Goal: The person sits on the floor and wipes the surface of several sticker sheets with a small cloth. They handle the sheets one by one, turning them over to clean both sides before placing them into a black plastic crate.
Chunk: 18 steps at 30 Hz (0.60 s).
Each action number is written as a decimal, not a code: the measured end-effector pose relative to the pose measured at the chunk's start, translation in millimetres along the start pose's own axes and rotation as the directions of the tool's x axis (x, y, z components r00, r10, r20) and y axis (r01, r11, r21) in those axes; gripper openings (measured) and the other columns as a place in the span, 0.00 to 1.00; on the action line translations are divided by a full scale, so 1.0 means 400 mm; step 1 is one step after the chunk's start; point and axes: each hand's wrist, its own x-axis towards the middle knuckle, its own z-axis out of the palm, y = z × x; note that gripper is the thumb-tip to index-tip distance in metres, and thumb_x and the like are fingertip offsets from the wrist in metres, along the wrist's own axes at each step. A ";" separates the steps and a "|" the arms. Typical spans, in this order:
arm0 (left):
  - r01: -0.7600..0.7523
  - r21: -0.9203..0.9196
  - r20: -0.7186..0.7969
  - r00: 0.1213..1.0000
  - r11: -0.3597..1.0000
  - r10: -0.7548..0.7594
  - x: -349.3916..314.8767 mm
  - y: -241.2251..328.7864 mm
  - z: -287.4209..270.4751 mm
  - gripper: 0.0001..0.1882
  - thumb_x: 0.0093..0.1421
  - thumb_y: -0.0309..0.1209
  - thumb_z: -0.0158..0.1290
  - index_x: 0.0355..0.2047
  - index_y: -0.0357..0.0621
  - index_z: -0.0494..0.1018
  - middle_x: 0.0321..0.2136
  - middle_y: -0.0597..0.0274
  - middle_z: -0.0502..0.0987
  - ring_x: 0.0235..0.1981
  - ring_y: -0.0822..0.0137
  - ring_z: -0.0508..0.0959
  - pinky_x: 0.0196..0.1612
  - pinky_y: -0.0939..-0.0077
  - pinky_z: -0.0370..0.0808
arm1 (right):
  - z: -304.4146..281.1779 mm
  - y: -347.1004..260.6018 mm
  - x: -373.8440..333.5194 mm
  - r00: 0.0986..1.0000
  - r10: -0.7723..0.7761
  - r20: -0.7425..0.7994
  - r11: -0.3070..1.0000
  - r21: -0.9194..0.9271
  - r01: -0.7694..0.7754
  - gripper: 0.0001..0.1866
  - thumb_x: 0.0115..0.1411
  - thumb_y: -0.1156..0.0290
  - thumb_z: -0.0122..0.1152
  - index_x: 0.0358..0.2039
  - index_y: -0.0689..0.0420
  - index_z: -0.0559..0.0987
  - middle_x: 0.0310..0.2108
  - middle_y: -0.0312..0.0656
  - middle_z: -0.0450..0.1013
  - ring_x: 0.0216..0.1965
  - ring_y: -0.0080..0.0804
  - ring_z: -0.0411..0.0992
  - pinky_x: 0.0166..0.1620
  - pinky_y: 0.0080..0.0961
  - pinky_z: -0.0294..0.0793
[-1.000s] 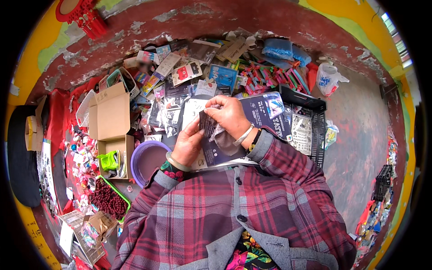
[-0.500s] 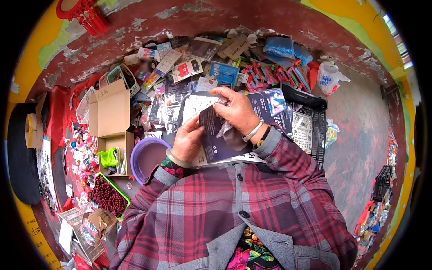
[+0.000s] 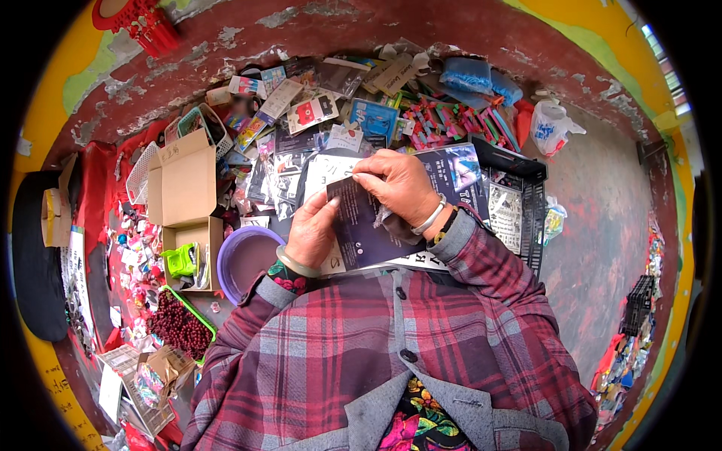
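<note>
On my lap lies a dark printed card [image 3: 361, 244] with white print, over white sheets with bold black print. My left hand [image 3: 314, 231] pinches the card's left edge between thumb and fingers. Over the card's upper left corner, my right hand [image 3: 398, 186] has its thumb and forefinger pressed together at the edge. A crumpled greyish cloth [image 3: 397, 228] is tucked under the right palm, mostly hidden by it. Another dark printed piece [image 3: 457, 167] with a bluish-purple picture shows beyond my right wrist.
Left of my lap stand a purple basin [image 3: 223, 263], an open cardboard box [image 3: 184, 184] and a green tray with dark red beads [image 3: 179, 327]. A black plastic crate [image 3: 535, 207] sits to the right. Packaged goods [image 3: 312, 113] are heaped ahead against the wall.
My right hand has shifted up to the card's upper left corner, its fingers now pinched there. The cloth shows less, tucked back under the palm. My left hand stays at the left edge.
</note>
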 end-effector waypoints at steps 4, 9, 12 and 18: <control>-0.043 0.010 -0.048 0.998 0.999 0.043 0.004 -0.015 -0.009 0.16 0.66 0.25 0.42 0.52 0.34 0.67 0.45 0.60 0.74 0.45 0.71 0.74 0.50 0.77 0.71 | 0.003 -0.014 -0.005 0.991 -0.130 -0.015 0.972 -0.198 0.125 0.05 0.52 0.73 0.62 0.30 0.58 0.81 0.23 0.41 0.71 0.26 0.36 0.72 0.29 0.24 0.70; -0.052 0.016 -0.068 0.996 0.999 0.053 0.007 -0.024 -0.016 0.15 0.65 0.24 0.42 0.51 0.34 0.68 0.44 0.60 0.75 0.44 0.71 0.75 0.49 0.78 0.71 | 0.009 -0.010 -0.008 0.971 -0.232 -0.053 0.945 -0.248 0.212 0.04 0.51 0.71 0.61 0.29 0.54 0.80 0.23 0.40 0.70 0.26 0.38 0.72 0.29 0.29 0.71; -0.040 0.016 -0.052 0.998 0.999 0.041 0.006 -0.021 -0.012 0.15 0.65 0.24 0.42 0.50 0.33 0.68 0.44 0.60 0.75 0.44 0.71 0.75 0.49 0.78 0.71 | 0.004 -0.008 -0.005 0.984 -0.176 -0.022 0.959 -0.229 0.166 0.04 0.51 0.73 0.62 0.29 0.55 0.80 0.23 0.40 0.71 0.26 0.38 0.72 0.29 0.28 0.71; 0.011 0.024 -0.060 0.998 1.000 -0.009 0.005 -0.002 0.005 0.15 0.66 0.25 0.42 0.51 0.34 0.67 0.44 0.59 0.75 0.43 0.70 0.75 0.48 0.77 0.72 | -0.008 -0.009 0.023 0.998 -0.058 -0.007 0.984 -0.168 0.056 0.05 0.53 0.71 0.60 0.30 0.57 0.79 0.25 0.40 0.73 0.26 0.34 0.73 0.29 0.24 0.71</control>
